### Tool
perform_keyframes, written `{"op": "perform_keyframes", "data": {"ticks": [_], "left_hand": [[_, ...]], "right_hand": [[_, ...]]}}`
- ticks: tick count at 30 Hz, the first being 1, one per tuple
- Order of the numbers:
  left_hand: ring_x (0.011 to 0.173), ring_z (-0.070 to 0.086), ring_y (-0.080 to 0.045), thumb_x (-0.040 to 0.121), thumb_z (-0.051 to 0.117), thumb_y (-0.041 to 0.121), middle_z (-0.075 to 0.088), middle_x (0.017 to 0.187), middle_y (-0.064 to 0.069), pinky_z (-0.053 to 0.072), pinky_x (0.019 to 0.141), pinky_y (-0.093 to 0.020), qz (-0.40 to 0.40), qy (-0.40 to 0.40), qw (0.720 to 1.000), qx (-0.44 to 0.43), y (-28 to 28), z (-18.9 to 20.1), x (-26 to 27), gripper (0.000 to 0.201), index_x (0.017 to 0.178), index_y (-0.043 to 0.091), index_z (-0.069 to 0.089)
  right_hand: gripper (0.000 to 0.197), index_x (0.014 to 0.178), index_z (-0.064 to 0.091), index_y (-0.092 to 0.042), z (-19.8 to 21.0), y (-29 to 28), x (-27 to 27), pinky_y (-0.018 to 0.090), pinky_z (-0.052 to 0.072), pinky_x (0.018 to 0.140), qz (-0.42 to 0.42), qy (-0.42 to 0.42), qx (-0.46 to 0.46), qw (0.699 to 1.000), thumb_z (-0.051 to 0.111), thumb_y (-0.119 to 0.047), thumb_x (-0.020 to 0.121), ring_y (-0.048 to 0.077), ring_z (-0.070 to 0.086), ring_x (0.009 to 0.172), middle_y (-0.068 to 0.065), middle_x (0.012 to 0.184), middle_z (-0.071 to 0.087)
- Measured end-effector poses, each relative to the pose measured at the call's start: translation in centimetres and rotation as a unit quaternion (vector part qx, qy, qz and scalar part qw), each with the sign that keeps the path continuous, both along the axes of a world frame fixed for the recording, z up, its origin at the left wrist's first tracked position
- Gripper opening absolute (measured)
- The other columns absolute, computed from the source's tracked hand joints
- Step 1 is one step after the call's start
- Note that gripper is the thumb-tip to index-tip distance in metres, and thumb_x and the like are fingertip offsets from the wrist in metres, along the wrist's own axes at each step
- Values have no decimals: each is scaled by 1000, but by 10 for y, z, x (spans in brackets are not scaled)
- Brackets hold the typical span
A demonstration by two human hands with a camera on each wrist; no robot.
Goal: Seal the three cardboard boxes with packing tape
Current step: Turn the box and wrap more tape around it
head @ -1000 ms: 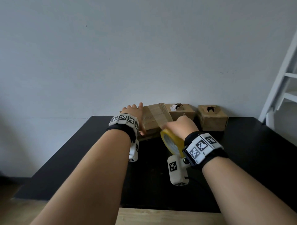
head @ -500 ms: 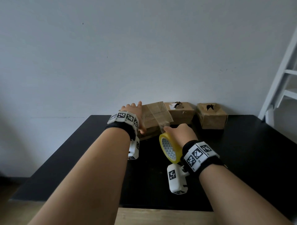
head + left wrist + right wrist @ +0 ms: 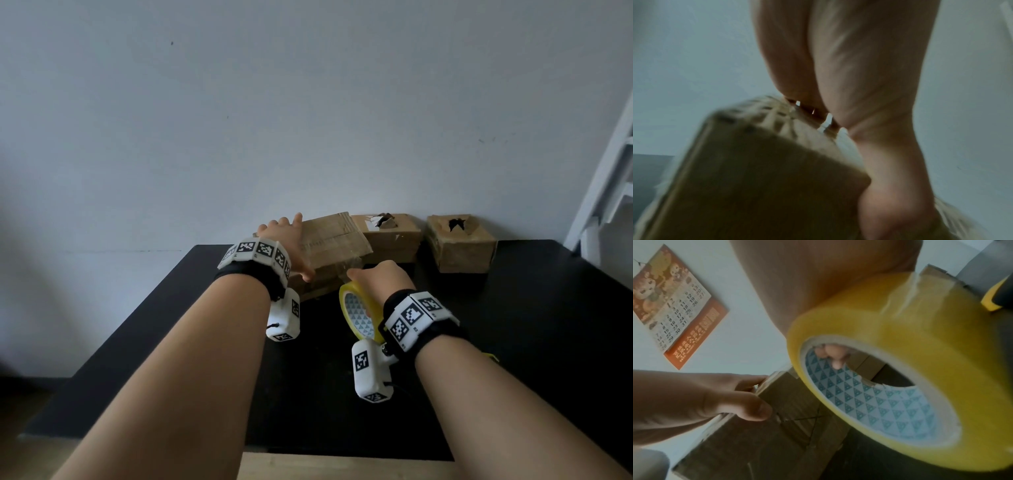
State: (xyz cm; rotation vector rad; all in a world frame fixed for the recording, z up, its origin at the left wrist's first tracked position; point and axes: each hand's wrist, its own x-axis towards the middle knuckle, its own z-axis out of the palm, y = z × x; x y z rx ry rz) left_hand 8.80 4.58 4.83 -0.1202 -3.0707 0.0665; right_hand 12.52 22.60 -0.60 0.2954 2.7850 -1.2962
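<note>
Head view: left hand [image 3: 286, 240] grips tilted box [image 3: 334, 246]; right hand [image 3: 380, 279] beside it grips tape roll [image 3: 358, 313].

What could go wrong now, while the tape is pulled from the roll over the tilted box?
1. The tilted box is steadied only by the left hand; the pull may shift it.
2. The stretched tape strip looks wrinkled and may stick unevenly.
3. The right hand holds the tape roll by its core; it may slip.
</note>
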Motion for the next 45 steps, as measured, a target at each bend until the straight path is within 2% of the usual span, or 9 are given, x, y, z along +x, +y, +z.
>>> {"op": "perform_keyframes", "data": {"ticks": [8, 13, 18, 26, 28, 31, 33, 37, 45], "left_hand": [[109, 53, -25, 57, 82, 47, 53, 124, -2, 48, 95, -44, -31, -29, 985, 170, 1, 6, 5, 92, 134, 23, 39], [107, 57, -23, 65, 82, 45, 58, 125, -4, 50, 95, -39, -39, -92, 967, 232, 21, 14, 10, 81, 133, 17, 48], [116, 52, -22, 65, 83, 39, 49, 139, 1, 47, 96, -34, -54, -106, 961, 248, 38, 3, 12, 93, 146, 34, 36], [93, 57, -13, 65, 84, 34, 57, 116, 7, 48, 70, -23, -45, -108, 937, 330, 30, 12, 13, 72, 131, 38, 56], [89, 58, -11, 67, 84, 33, 59, 113, 8, 48, 66, -22, -28, -127, 915, 381, 25, 15, 13, 64, 127, 37, 60], [97, 65, -17, 67, 83, 32, 66, 116, 5, 54, 85, -31, -2, -132, 893, 430, 24, 14, 9, 54, 119, 31, 68], [105, 63, -22, 72, 79, 38, 65, 121, 1, 50, 97, -38, 7, -125, 914, 386, 30, 14, 4, 52, 121, 26, 67], [124, 51, -26, 95, 53, 40, 54, 137, -9, 39, 104, -37, -10, -97, 971, 219, 45, 16, 4, 49, 132, 9, 55], [109, 57, -27, 100, 43, 35, 62, 116, -13, 39, 81, -31, -24, -61, 988, 140, 49, 9, 4, 41, 111, 1, 63]], "right_hand": [[47, 86, 70, -6, 14, 19, 7, 34, 52, 72, -31, 74, -81, 993, 66, -53, 85, 25, 65, 76, 9, 84, 70], [63, 106, 68, -5, 23, 37, 8, 36, 53, 81, -65, 85, -118, 987, 69, -61, 77, 28, 66, 91, 10, 104, 70], [47, 75, 60, -12, 4, 52, 19, 34, 48, 72, -65, 61, -98, 991, 67, -57, 85, 28, 65, 81, 8, 82, 64], [51, 76, 71, -8, 22, 58, 24, 40, 58, 85, -30, 73, -220, 972, 71, -59, 82, 29, 70, 70, 7, 64, 69], [58, 89, 77, -1, 39, 59, 27, 35, 59, 75, -32, 78, -245, 966, 70, -58, 83, 31, 71, 66, 15, 72, 73], [53, 92, 74, 3, 55, 59, 30, 27, 56, 57, -18, 87, -256, 962, 70, -50, 88, 24, 63, 50, 15, 62, 68], [51, 91, 74, 1, 55, 57, 30, 29, 58, 62, -16, 89, -245, 965, 70, -49, 88, 24, 66, 55, 14, 65, 70], [54, 110, 68, -9, 48, 53, 26, 45, 52, 98, -46, 102, -257, 960, 70, -55, 83, 27, 67, 97, 10, 104, 71], [47, 108, 69, -7, 38, 54, 34, 41, 54, 90, -35, 83, -211, 973, 72, -48, 84, 26, 66, 93, 10, 104, 70]]}}
